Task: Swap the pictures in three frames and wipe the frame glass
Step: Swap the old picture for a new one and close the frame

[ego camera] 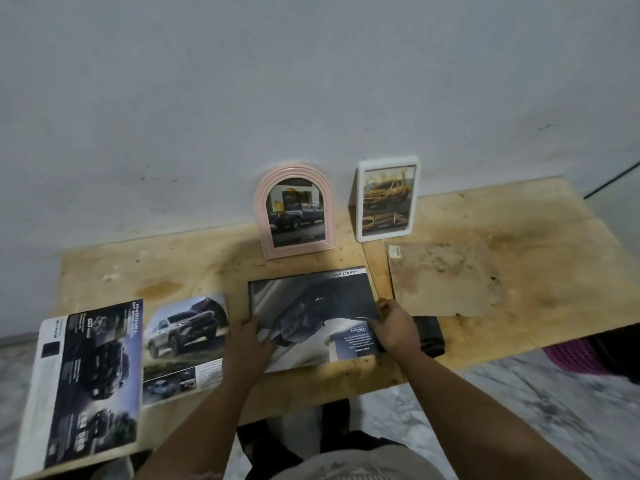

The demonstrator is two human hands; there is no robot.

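Surface (519,216): worn plywood, pushed vs. the wall; we see it from the near edge.
Dark frame (311,317): lies flat, centre of surface near the near edge, a dark car print showing on it; we can't tell if print sits under glass or on top.
Left hand (247,344): at frame's near-left corner, fingers curled on the print/frame edge; grasping it, as far as we can tell.
Right hand (393,329): at frame's right edge, fingers pinched shut on the print's right margin.
Pink arched frame (294,211): upright at far edge, leaning on wall, blue truck pic inside.
White frame (387,199): upright just right of the pink one, yellow truck pic inside.
Spare prints: brochure sheet (86,386) at near-left corner, overhanging; SUV sheet (185,344) between it and the dark frame.
Backing board (440,278): flat, right half of surface.
Black cloth (429,336): near edge, touching right hand; prob. the wipe.
Handling: print likely thin, glossy, creases easily, so hold by margins w/ both hands. Frame stiff, glass prob. fragile and smudgy; take by the rim, not the face.
Step, our guess: seating or lifting the print in frame no. 3; wipe not yet done here.
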